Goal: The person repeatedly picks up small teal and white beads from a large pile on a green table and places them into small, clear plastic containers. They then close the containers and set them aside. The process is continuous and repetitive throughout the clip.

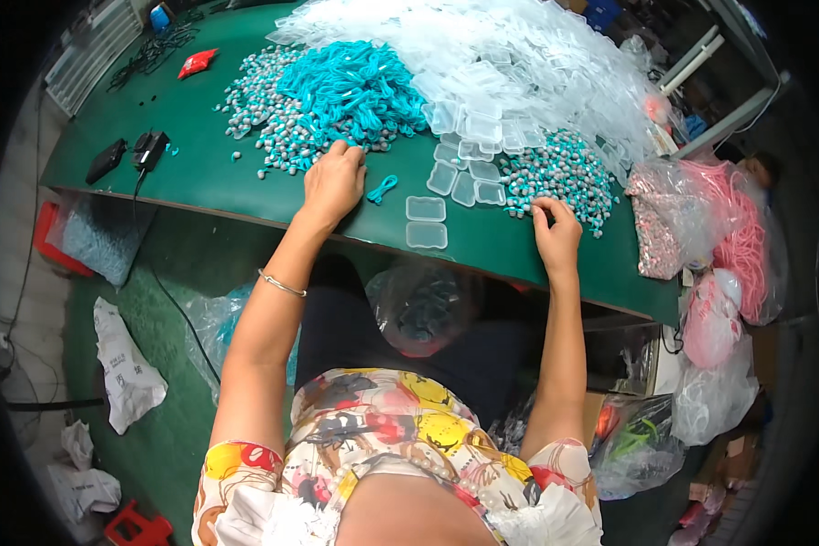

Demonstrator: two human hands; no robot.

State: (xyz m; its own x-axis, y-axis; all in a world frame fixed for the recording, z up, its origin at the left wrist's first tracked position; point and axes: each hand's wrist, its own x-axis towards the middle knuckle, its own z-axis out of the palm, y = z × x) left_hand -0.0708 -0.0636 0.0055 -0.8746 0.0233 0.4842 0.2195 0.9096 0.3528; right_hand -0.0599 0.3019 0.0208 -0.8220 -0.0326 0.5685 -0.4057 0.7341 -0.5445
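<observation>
My left hand (335,182) is closed, its fingertips down at the near edge of a heap of small grey-and-teal pieces (268,114). A mound of teal cords (359,86) lies on and beside that heap. Right of this hand, one looped teal cord (382,188) rests alone on the table. My right hand (557,238) is also closed, thumb and fingers pinched at the near edge of a second heap of grey-and-teal pieces (564,173). What either hand pinches is hidden. Between the hands, an open clear plastic case (426,209) lies flat near the table edge.
Clear cases (519,55) form a large pile at the back of the green table (200,182). Black adapters (148,148) and a red packet (197,63) lie left. Bags of pink cords (728,237) stand right. A plastic bag (423,305) hangs below the front edge.
</observation>
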